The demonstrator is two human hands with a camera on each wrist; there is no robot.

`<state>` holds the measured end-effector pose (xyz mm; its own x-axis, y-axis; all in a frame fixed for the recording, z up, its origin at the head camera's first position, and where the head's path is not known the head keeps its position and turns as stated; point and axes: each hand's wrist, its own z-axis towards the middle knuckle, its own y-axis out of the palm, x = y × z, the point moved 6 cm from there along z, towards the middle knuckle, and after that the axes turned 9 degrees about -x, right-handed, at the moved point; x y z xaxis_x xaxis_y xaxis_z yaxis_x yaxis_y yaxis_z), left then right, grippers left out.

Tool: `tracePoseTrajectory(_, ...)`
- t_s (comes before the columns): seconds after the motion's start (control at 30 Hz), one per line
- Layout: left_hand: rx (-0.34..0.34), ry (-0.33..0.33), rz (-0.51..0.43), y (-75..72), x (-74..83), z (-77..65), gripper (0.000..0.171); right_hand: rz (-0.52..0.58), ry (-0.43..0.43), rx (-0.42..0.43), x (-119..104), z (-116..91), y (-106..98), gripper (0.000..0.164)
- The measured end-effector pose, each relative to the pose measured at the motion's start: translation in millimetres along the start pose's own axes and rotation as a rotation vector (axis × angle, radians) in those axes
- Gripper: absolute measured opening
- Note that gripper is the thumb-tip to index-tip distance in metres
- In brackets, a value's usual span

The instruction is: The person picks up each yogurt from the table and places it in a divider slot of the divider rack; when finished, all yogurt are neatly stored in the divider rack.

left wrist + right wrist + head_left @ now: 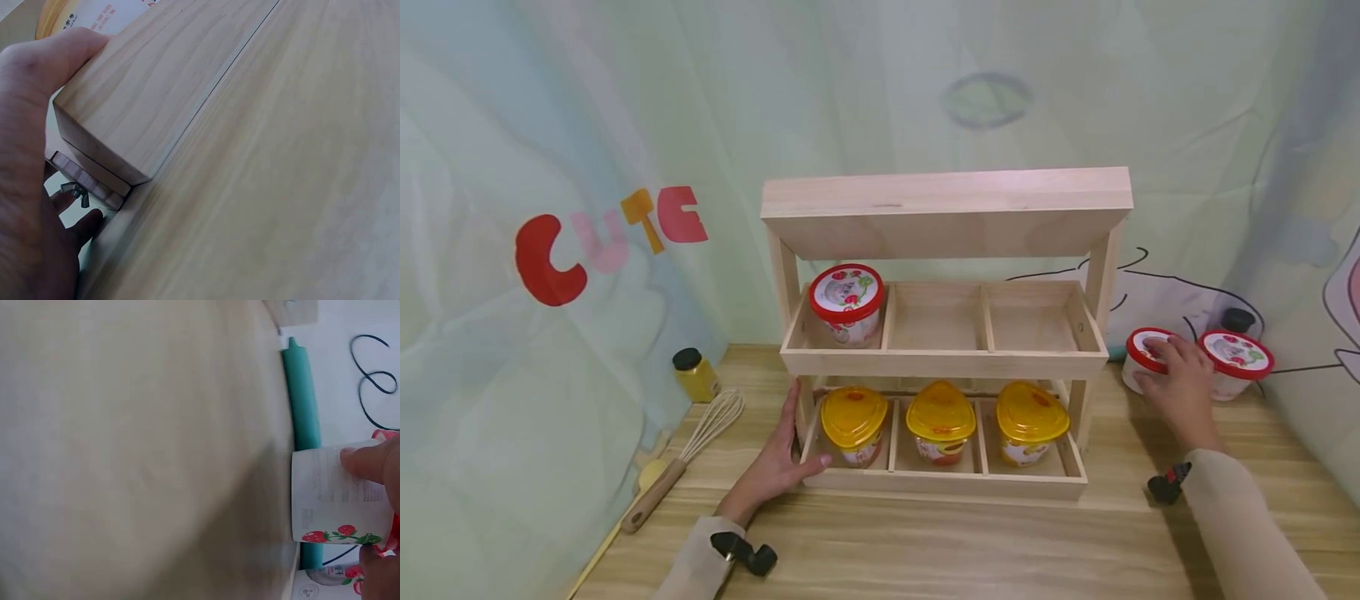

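Note:
At the right, my right hand (1183, 396) grips a white paper tub (328, 497) with a red-rimmed lid and strawberry print, thumb along its side. Beside it stands a similar red-lidded tub (1236, 362). My left hand (771, 467) holds the lower left corner of a two-tier wooden rack (943, 364), thumb at the front edge and the other fingers along the side. One red-lidded tub (847, 304) sits in the upper tier's left compartment. Cups with yellow lids stand in the lower tier: left cup (853, 421), middle cup (942, 421), right cup (1032, 421).
A whisk (696, 450) with a wooden handle lies at the left, near a yellow jar (696, 375) with a black lid. Behind the right-hand tubs a black cap (1237, 320) shows. A teal rod-like thing (302, 394) lies along the table's back edge. Printed cloth (880, 83) hangs behind.

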<state>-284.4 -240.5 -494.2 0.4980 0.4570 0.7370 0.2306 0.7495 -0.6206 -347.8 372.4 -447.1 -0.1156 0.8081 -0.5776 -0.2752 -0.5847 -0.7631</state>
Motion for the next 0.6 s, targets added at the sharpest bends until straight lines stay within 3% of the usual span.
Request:
tracePoseTrajectory(0.17, -0.002, 0.003, -0.004, 1.0, -0.1, 0.8, 0.136, -0.011, -0.044, 0.060, -1.8, -1.9, 3.7, 0.057)
tracePoseTrajectory(0.4, -0.005, 0.009, -0.022, 1.5, 0.0, 1.6, 0.136, -0.009, -0.031, 0.062, -0.6, -2.4, 5.8, 0.057)
tracePoseTrajectory(0.6, -0.005, -0.005, -0.026, 0.4, 1.8, 0.4, 0.137, 0.028, -0.076, 0.122, -3.6, -6.9, 0.8, 0.057)
